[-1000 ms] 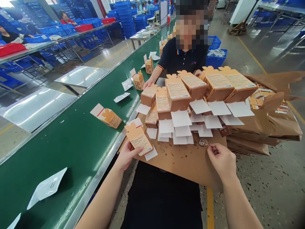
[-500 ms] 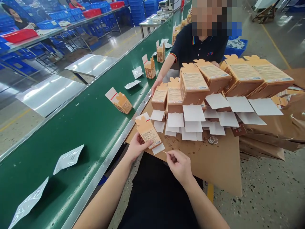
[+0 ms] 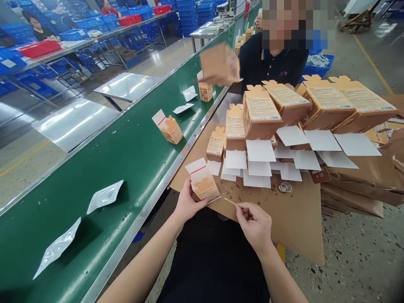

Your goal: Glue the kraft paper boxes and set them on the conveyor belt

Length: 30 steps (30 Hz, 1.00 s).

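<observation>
My left hand [image 3: 189, 204] is closed around the lower left side of a small orange-and-white carton [image 3: 203, 181]. The carton is tilted, and its white top flap with a red stripe points away from me. My right hand [image 3: 255, 225] pinches a thin pale stick [image 3: 229, 201] between thumb and fingers. The stick's tip points at the carton's lower end with a small gap between. Both hands are over the near edge of a brown cardboard sheet [image 3: 296, 227]. Just beyond the held carton stands another orange carton [image 3: 216, 143] with a white flap hanging down.
Stacked orange cartons [image 3: 261, 111] with white flaps fill the table's far side. A clear ring-shaped roll [image 3: 285, 187] lies before them. On the green conveyor belt [image 3: 135, 168] are silver sachets [image 3: 105, 197] and an open carton [image 3: 170, 128]. Opposite, a co-worker's blurred hand holds a carton [image 3: 217, 63].
The carton in my left hand has turned, showing more flap. My right hand has drawn the stick rightward. Belt items have moved away from me. The co-worker's hand has lifted a carton over the belt.
</observation>
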{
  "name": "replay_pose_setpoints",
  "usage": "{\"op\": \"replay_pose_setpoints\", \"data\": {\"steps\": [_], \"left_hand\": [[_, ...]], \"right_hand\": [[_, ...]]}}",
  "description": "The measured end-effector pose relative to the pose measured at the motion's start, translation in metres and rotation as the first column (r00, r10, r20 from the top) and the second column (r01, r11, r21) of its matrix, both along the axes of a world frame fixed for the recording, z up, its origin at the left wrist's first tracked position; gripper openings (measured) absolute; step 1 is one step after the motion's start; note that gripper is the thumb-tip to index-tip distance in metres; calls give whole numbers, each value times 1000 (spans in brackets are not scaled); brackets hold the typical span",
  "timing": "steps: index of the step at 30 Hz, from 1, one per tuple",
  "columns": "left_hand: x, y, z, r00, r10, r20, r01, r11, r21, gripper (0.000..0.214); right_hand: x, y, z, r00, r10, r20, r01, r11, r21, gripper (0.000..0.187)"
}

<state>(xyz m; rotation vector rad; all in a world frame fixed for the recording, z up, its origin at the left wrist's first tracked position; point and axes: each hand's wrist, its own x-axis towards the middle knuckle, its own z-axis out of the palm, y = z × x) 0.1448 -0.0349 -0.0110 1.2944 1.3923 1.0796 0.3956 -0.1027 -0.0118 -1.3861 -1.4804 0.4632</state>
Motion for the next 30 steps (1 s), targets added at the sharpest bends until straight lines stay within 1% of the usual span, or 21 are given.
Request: {"op": "replay_pose_setpoints", "data": {"steps": [3,5,8,10,12,13,15,16,17,19,20,21,22,23,25,27,29,30], "left_hand": [[8,-12,-5,993,6,-115,-1,999,48,73],[12,-17,-10,989,17,-146,-7,998,64,69],[17,-18,-14,989,18,-150,-7,997,76,70],[20,-17,-13,989,-3,-147,15,997,77,71],[17,-16,-11,990,-10,-143,23,996,86,69],[12,-14,-10,989,14,-146,1,995,100,67],[-8,-7,-8,978,127,-166,-104,985,138,66],[-23,-2,-6,960,215,-179,-187,969,161,68],[-41,4,-4,930,316,-188,-283,941,184,71],[-82,19,0,836,513,-196,-476,855,208,78],[-102,27,3,783,586,-206,-552,809,203,80],[-120,35,5,739,635,-225,-607,772,187,81],[-135,43,7,709,658,-254,-640,752,161,80],[-147,51,8,696,658,-287,-652,747,130,79],[-161,63,9,701,628,-339,-643,762,82,75],[-164,71,6,723,600,-344,-614,785,80,75],[-161,72,3,744,599,-297,-587,798,138,85],[-158,69,2,742,615,-266,-586,788,186,91]], "right_hand": [[15,-13,2,998,-49,-42,47,998,-40,27],[20,-19,3,996,-70,-52,67,996,-52,26],[22,-24,2,995,-80,-56,77,996,-49,25],[21,-25,2,996,-73,-56,70,996,-51,26],[20,-26,1,996,-68,-58,65,996,-59,27],[20,-27,1,996,-73,-59,69,996,-64,28],[24,-29,-2,994,-94,-59,90,994,-68,28],[27,-30,-3,993,-103,-54,99,993,-71,29],[31,-32,-4,993,-110,-46,106,991,-78,30],[39,-34,-5,992,-127,-26,124,987,-98,35],[42,-34,-6,990,-139,-18,136,985,-110,38],[44,-33,-5,988,-153,-13,151,981,-120,42],[45,-32,-5,986,-168,-11,166,978,-124,45],[46,-30,-4,984,-180,-10,178,976,-123,48],[44,-25,-2,983,-185,-8,183,976,-118,52],[43,-19,-1,984,-180,-4,179,978,-106,54],[44,-17,0,982,-188,4,187,978,-91,55],[46,-18,1,980,-201,8,201,976,-81,55]]}}
